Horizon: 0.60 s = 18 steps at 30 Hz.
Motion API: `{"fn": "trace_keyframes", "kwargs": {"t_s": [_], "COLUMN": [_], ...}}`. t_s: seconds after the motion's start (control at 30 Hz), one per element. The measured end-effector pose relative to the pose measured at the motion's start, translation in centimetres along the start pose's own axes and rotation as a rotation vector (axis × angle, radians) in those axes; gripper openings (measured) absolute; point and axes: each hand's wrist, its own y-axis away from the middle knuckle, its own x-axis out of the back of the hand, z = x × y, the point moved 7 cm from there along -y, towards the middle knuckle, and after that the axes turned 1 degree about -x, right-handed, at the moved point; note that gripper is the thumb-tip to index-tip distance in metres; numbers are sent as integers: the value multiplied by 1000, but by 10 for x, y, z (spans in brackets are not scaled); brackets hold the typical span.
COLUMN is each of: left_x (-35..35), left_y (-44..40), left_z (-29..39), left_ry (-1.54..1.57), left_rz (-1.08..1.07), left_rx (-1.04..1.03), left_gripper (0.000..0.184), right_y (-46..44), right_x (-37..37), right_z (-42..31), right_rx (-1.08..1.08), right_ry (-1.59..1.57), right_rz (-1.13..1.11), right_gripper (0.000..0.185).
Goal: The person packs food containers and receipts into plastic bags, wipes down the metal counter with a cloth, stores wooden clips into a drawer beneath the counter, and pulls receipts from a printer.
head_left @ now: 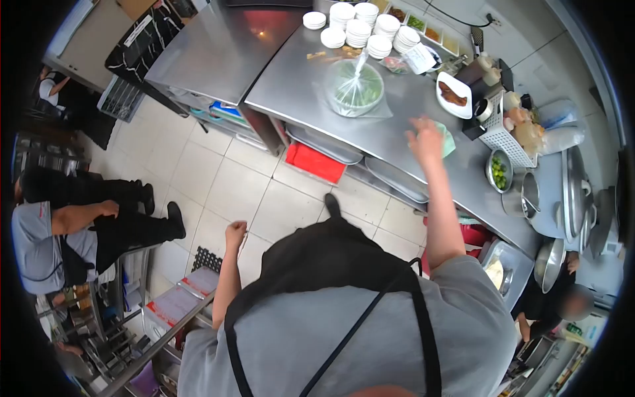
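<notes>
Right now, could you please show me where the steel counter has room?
The steel counter has bare patches between its dark seam and the clear plastic bag of greens, and between that bag and the white dish of brown food. It is crowded past the bag, with stacked round white plates, and around the white perforated basket and metal bowl of green fruit.

Counter [297,86] was smooth, glossy metal; rag [447,141], 2 o'clock, looked matt cloth; bag [357,89], 1 o'clock, was thin, shiny plastic.
</notes>
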Motion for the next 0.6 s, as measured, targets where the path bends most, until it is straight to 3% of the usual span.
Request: {"fn": "trace_keyframes", "kwargs": {"t_s": [0.07,0.1,0.13,0.17,0.3,0.4,0.47,0.53,0.57,0.6], "left_x": [7,10,10,8,-14,-36,-50,-67,-77,-82], "left_y": [10,9,10,18,45,71,90,108,119,134], "left_z": [-22,-41,-60,-67,-114,-132,-151,-168,-172,-179], "left_ry": [-7,-21,-36,-32,59,47,90,138,175,212], "left_rz": [14,32,51,64,17,29,57,87,86,88], "left_rx": [116,184,256,294,437,530,590,653,679,707], "left_gripper": [18,17,17,17,17,18,18,18,18,19], "right_y": [4,9,27,41,116,154,195,174,172,161], "right_x": [-35,-69,-103,-130,-231,-307,-409,-432,-461,-497], "right_z": [-42,-73,-99,-131,-202,-200,-181,-159,-148,-123], "right_rx": [-63,74,-225,-3,391,430,650,580,710,282], "right_ry": [-494,-528,-1072,-831,-585,-329,-167,48,114,-149], "right_rz": [-205,-277,-593,-728,-996,-1213,-1149,-1138,-1101,-999], "right_gripper": [30,23,18,15,10,15,20,20,19,17]}}
